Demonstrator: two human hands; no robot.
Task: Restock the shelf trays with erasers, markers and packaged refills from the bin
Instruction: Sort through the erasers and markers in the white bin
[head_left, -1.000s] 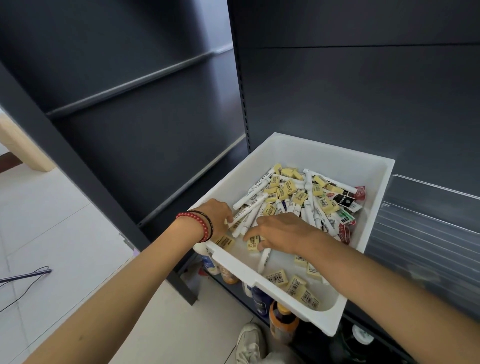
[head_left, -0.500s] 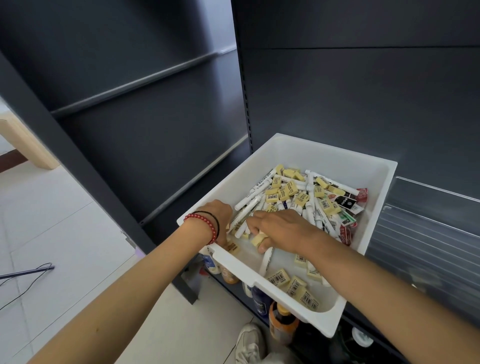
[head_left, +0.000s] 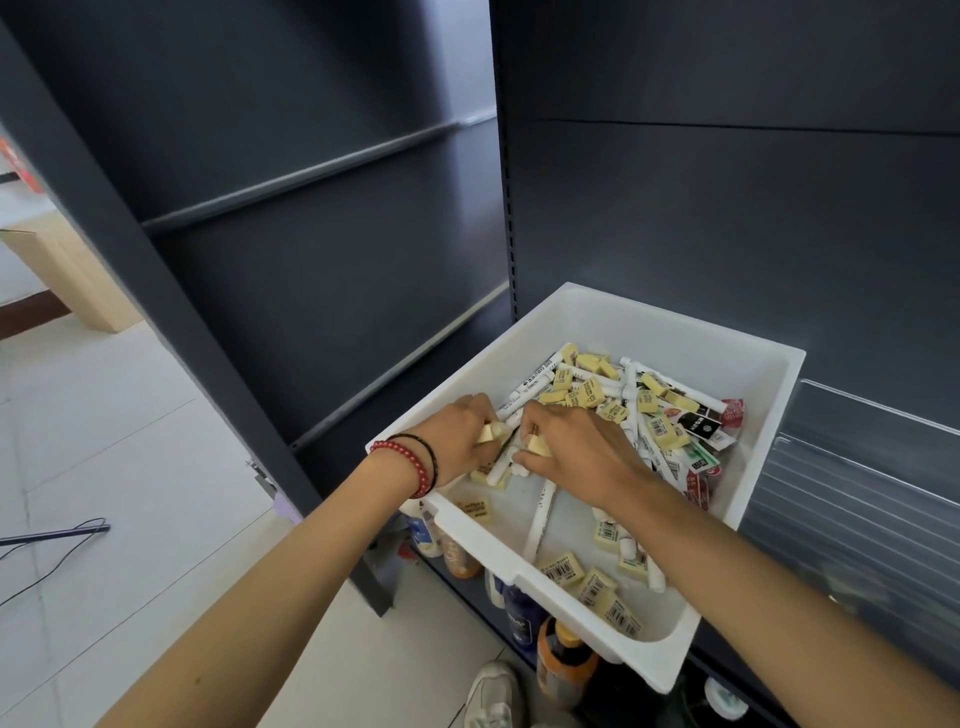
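Observation:
A white bin (head_left: 737, 343) rests on the dark shelf and holds several yellow erasers (head_left: 589, 392), white markers (head_left: 537, 387) and red-and-black packaged refills (head_left: 701, 428). Both hands reach into its near left part. My left hand (head_left: 460, 431), with red and black bracelets at the wrist, grips a yellow eraser (head_left: 488, 432). My right hand (head_left: 576, 447) pinches another yellow eraser (head_left: 536, 445) over the pile. A clear plastic shelf tray (head_left: 852, 499) sits to the right of the bin.
Dark shelving panels (head_left: 727, 208) rise behind the bin. Bottles (head_left: 563, 660) stand on the lower shelf under it, beside a white shoe (head_left: 491, 696). Pale floor tiles with a dark cable (head_left: 52, 535) lie at the left, a cardboard box (head_left: 67, 275) beyond.
Both hands have drawn closer together in the bin. Each now holds a yellow eraser lifted out of the pile; a second ago the fingers lay flat among the items.

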